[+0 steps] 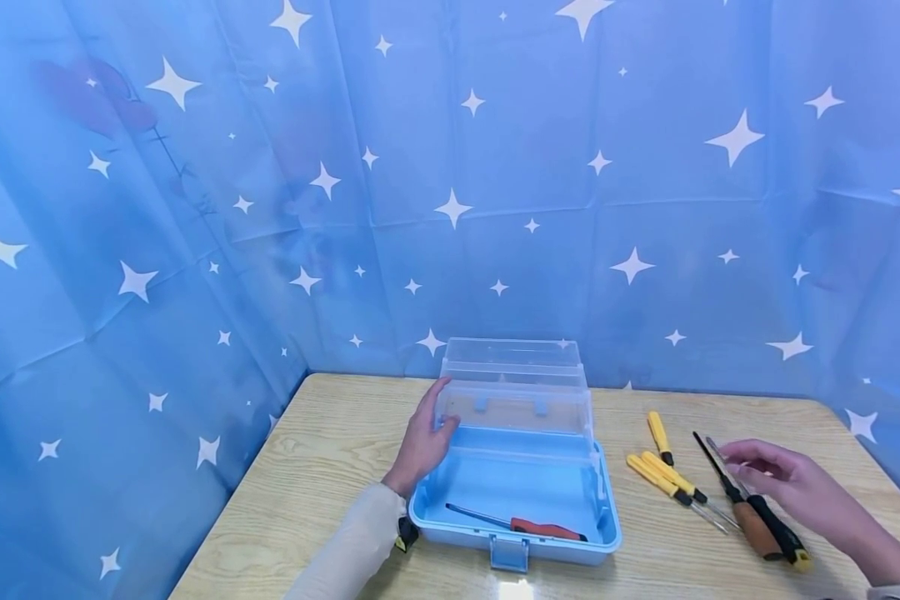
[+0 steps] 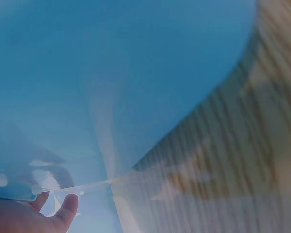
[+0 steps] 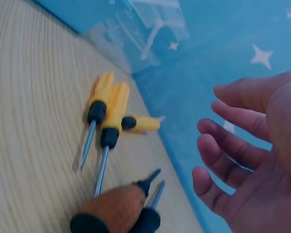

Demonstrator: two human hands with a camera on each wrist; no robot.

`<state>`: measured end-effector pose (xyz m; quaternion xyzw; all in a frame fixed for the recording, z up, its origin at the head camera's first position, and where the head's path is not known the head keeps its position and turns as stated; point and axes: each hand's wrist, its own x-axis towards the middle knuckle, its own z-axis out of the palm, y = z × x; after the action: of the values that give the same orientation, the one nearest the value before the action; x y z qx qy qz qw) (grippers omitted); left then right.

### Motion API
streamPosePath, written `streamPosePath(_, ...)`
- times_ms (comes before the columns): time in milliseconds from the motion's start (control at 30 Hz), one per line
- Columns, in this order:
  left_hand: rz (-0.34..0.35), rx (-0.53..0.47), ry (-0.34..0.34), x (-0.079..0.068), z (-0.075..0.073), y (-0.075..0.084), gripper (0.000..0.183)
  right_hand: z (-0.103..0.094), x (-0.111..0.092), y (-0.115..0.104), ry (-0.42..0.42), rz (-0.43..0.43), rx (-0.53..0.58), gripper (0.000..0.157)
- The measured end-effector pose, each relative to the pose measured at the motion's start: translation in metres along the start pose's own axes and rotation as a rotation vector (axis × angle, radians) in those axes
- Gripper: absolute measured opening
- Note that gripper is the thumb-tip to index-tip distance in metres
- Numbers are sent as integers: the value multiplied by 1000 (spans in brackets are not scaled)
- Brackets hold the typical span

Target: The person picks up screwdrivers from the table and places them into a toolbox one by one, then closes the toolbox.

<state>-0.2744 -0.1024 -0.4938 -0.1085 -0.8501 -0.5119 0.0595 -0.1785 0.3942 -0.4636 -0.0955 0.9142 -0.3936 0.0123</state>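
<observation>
A light blue toolbox with a raised clear lid stands on the table. Inside it lies a screwdriver with a red handle. My left hand grips the lid's left edge; in the left wrist view its thumb and a finger are on either side of that clear edge. Over the tools at the right hovers my right hand, fingers loosely bent and holding nothing in the right wrist view. Below it lie a brown-handled screwdriver and a black-handled screwdriver side by side.
Left of those, two yellow-handled screwdrivers lie together, with a shorter yellow-handled screwdriver behind them. A small black and yellow object is partly hidden beside the toolbox. A blue starry curtain hangs along the wooden table's back edge.
</observation>
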Motion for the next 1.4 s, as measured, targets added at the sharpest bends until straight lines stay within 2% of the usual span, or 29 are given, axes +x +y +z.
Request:
streamPosePath(267, -4, -6, 4, 0, 0, -1, 60, -1, -5, 18, -8, 159, -29, 48)
streamPosePath(767, -9, 6, 6, 1, 1, -1, 59, 1, -20, 61, 23, 284, 29, 54)
streamPosePath(1167, 4, 3, 6, 1, 0, -1, 59, 7, -19, 76, -15, 326, 20, 60)
streamPosePath(1400, -6, -7, 9, 0, 1, 0, 59, 14, -24, 83, 37, 311, 17, 61)
